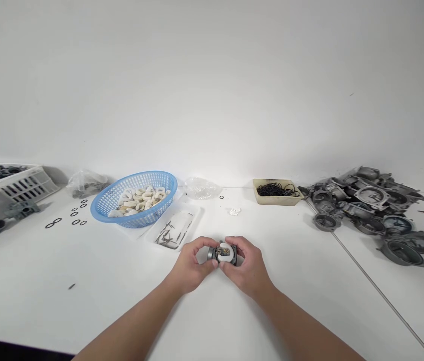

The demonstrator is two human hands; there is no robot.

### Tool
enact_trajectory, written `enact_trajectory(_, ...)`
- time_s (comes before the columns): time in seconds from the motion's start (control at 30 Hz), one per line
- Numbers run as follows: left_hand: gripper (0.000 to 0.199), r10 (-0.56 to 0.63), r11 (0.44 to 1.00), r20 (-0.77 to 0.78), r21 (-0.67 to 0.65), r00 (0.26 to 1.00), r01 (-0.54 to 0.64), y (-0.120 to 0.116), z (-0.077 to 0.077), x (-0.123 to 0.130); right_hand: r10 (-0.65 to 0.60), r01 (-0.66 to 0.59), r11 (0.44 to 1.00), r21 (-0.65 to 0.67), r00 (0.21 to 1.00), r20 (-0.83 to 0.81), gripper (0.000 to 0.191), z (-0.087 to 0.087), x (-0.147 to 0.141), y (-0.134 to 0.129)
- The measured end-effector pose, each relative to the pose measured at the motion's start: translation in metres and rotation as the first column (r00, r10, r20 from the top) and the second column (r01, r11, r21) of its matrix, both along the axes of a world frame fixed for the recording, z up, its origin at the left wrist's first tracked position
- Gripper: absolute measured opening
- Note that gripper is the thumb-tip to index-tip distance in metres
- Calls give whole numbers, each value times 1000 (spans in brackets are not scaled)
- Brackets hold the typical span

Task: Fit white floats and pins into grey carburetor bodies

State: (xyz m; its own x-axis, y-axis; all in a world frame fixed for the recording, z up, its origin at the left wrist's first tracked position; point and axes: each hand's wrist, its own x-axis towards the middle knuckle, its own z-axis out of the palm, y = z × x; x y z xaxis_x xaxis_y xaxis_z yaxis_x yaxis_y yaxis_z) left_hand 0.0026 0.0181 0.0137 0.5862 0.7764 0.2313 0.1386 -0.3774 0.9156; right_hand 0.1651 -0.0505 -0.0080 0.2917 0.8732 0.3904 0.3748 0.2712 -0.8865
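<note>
As we grip from both sides: we seem to be settling the curved white plastic piece (227, 258) on the grey cast-metal body (212, 253), between our fingertips; the next move likely calls for steady thumbs.
Left hand (193, 268): thumb and fingers narrowly parted, clamped on the body's round end.
Right hand (248, 267): thumb and fingers likewise, clamped opposite.

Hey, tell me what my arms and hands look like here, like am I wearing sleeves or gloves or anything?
Your left hand and right hand are ungloved, with no ring, watch or bracelet showing. Your left forearm and right forearm are bare down to the picture's edge; no sleeves or clear markings show.
</note>
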Motion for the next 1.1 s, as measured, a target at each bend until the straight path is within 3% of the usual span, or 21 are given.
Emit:
enact_trajectory(0.13,24,58,998,14,16,998,-59,1,-3,2,10,-12,999,37,998,58,40,3,-1,-2)
enact_trajectory(0.3,27,87,996,13,5,996,-87,1,-5,4,24,-24,1000,-5,1000,10,41,2,0,0)
enact_trajectory(0.67,38,46,983,27,-180,999,-41,5,-9,5,38,-43,996,-73,997,-65,41,5,0,0)
enact_trajectory(1.1,38,34,969,51,-247,998,-20,6,-4,7,57,-62,994,-94,997,-57,41,6,2,0)
